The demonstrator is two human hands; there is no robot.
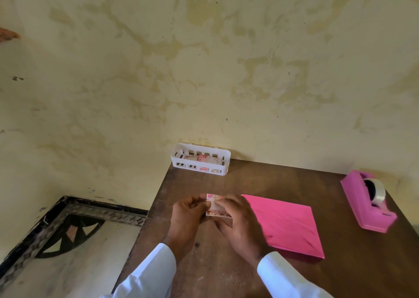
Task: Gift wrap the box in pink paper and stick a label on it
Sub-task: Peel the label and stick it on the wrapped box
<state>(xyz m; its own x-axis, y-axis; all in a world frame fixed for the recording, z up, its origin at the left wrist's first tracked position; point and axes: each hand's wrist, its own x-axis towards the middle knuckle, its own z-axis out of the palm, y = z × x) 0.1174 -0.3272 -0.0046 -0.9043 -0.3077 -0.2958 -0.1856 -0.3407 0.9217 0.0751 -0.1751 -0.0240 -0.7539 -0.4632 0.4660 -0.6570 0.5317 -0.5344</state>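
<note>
A small floral label (214,204) is held above the brown table (226,263), pinched between both hands. My left hand (188,214) grips its left edge with curled fingers. My right hand (235,218) pinches its right side and covers much of it. To the right lies a box wrapped in pink paper (288,223), flat on the table, apart from both hands.
A white slotted basket (200,160) with more floral labels stands at the table's back left corner against the wall. A pink tape dispenser (367,201) with a clear roll sits at the right edge. The table's left edge drops to a patterned floor.
</note>
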